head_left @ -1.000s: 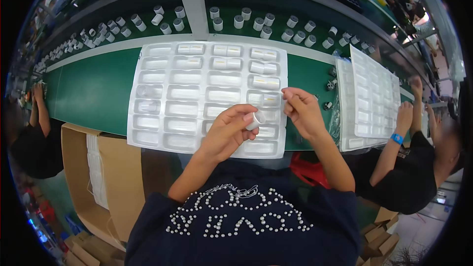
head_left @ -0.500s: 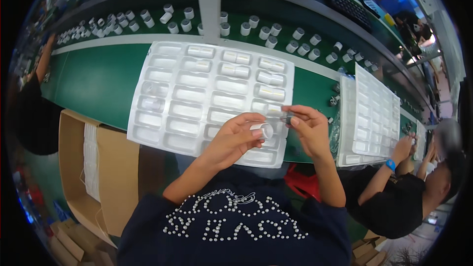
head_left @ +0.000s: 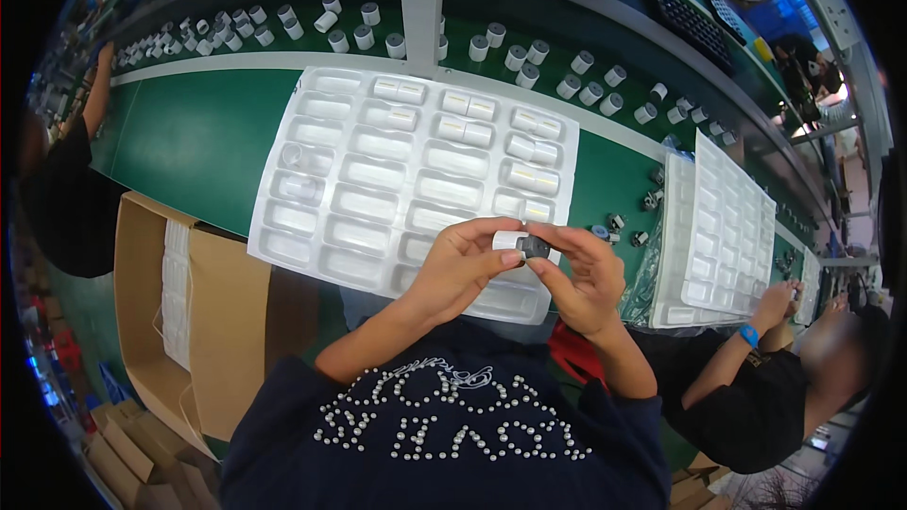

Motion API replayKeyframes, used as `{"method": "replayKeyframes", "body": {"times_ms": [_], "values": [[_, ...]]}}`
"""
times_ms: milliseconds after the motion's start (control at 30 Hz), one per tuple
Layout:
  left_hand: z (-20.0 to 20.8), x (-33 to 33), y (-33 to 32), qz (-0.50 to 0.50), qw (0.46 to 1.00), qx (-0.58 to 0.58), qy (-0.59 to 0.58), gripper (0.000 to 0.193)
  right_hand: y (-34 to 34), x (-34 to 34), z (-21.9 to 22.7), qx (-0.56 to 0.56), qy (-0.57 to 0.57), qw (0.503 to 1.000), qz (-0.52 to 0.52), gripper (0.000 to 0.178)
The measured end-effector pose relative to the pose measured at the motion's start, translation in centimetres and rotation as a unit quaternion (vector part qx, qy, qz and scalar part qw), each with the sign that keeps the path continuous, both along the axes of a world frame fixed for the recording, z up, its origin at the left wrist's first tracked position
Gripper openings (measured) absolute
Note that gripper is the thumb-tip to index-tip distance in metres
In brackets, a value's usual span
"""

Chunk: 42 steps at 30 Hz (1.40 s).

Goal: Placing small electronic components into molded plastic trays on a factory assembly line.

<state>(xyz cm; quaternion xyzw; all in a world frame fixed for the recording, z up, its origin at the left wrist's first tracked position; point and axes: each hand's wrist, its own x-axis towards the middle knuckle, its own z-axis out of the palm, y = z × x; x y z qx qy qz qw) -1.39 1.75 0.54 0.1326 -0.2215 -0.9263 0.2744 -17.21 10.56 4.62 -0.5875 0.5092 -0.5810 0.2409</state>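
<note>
A short white cylinder (head_left: 504,241) is pinched between the thumb and fingers of my left hand (head_left: 455,266). The fingers of my right hand (head_left: 588,281) are closed on a dark grey cap-like part (head_left: 536,246), which meets the cylinder's right end. How deep it sits inside cannot be seen. Both hands are over the near right portion of a white plastic tray (head_left: 342,170) with rows of oblong pockets. White cylinders (head_left: 468,105) lie in pockets of its far and right columns. Clear plastic pieces (head_left: 300,189) occupy pockets at its left.
White cylinders with grey tops (head_left: 364,37) line the shelf behind. Small dark and metallic parts (head_left: 614,223) lie right of the tray, beside stacked white trays (head_left: 729,227). An open cardboard box (head_left: 225,340) stands at the left. A co-worker's hands (head_left: 779,300) are at the far right.
My right hand has brought the dark part left to the white cylinder's end. The cylinder has turned from facing me to lying sideways. The whole view has shifted slightly.
</note>
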Motion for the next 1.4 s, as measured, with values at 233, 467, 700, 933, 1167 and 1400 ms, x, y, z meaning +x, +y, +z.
{"method": "replayKeyframes", "body": {"times_ms": [233,467,700,933,1167,1400], "values": [[0.0,-0.3,0.0,-0.020,0.999,0.026,0.024,0.035,-0.1,-0.9,-0.3,-0.010,0.034,0.999,0.001,0.044],[1.1,-1.3,-0.1,-0.022,0.999,0.021,-0.015,0.036,-0.3,-1.8,-0.2,-0.006,0.144,0.989,-0.042,0.032],[-2.0,-1.4,0.3,-0.030,0.997,0.057,0.053,0.030,0.6,0.1,-1.6,-0.043,-0.034,0.997,-0.056,0.030],[-2.2,-1.0,-0.5,-0.038,0.996,0.023,0.083,0.027,1.2,1.0,-1.8,-0.047,0.005,0.996,-0.070,0.032],[0.9,-2.7,1.5,0.046,0.999,-0.007,-0.020,0.059,0.7,0.8,-1.7,-0.008,0.245,0.960,-0.137,0.038],[-1.7,-2.9,-1.2,-0.068,0.975,-0.191,-0.087,0.052,-0.5,0.2,0.0,0.000,0.264,0.962,-0.067,0.042]]}}
